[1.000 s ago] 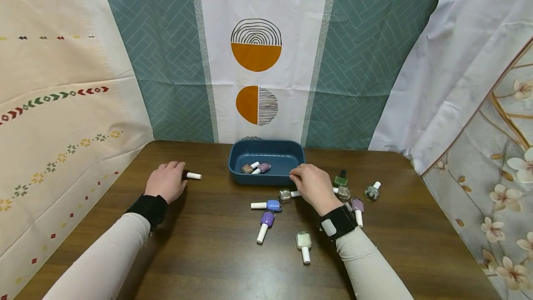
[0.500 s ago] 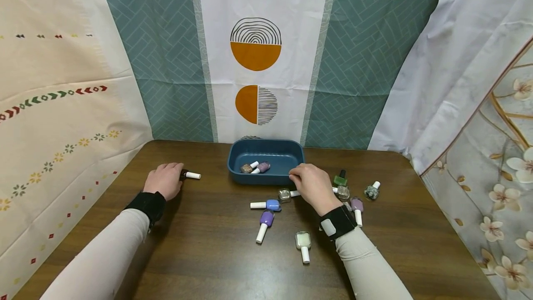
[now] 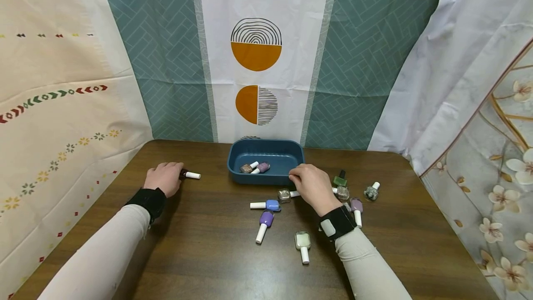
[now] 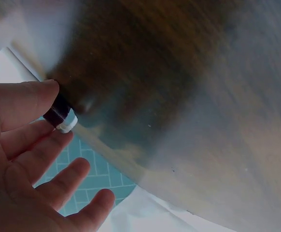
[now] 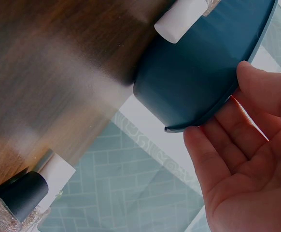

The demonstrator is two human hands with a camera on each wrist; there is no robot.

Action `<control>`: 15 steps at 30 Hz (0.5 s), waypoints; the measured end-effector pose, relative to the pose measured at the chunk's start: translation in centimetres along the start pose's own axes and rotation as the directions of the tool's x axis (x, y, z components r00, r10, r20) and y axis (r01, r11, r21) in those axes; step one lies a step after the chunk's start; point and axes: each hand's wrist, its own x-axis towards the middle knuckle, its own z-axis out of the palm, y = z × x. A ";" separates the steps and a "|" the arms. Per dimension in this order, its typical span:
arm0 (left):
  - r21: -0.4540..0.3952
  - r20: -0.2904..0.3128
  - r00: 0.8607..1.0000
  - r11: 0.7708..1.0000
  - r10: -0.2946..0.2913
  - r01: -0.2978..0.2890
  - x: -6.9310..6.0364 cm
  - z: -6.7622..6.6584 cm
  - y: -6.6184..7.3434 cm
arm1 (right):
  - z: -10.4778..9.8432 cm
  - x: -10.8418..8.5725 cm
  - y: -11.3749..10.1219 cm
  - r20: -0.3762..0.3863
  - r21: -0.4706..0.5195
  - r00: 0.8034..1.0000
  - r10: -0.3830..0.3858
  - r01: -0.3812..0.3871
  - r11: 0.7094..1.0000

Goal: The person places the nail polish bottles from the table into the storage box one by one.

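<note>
At the table's left, the left hand [image 3: 163, 179] pinches a dark nail polish bottle [image 3: 182, 174] with a white cap, which lies sideways. In the left wrist view the thumb and fingertips hold its dark body [image 4: 57, 111], the other fingers spread. The right hand [image 3: 313, 187] grips the near right rim of a blue bin [image 3: 260, 179]; in the right wrist view its thumb is on one side of the bin wall [image 5: 189, 82] and fingers on the other. Inside the bin lie a glittery brown bottle [image 3: 246, 168] and a mauve bottle [image 3: 263, 167].
Before the bin lie a glitter bottle [image 3: 284, 195], a blue bottle [image 3: 272, 205], a purple bottle [image 3: 267, 218] and a pale bottle [image 3: 302, 240]. Right of the right hand are a green bottle [image 3: 340, 181], a mauve one [image 3: 356, 204] and a dark glitter one [image 3: 371, 192]. Patterned cloths hang around the table.
The left hand has shifted very slightly left with the dark bottle. The right hand and the bin stay where they were.
</note>
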 end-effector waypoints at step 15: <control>0.014 0.025 1.000 1.000 0.002 -0.002 0.2 -0.8 0.0 | 0.0 0.0 0.0 0.008 0.003 1.000 0.009 -0.009 1.000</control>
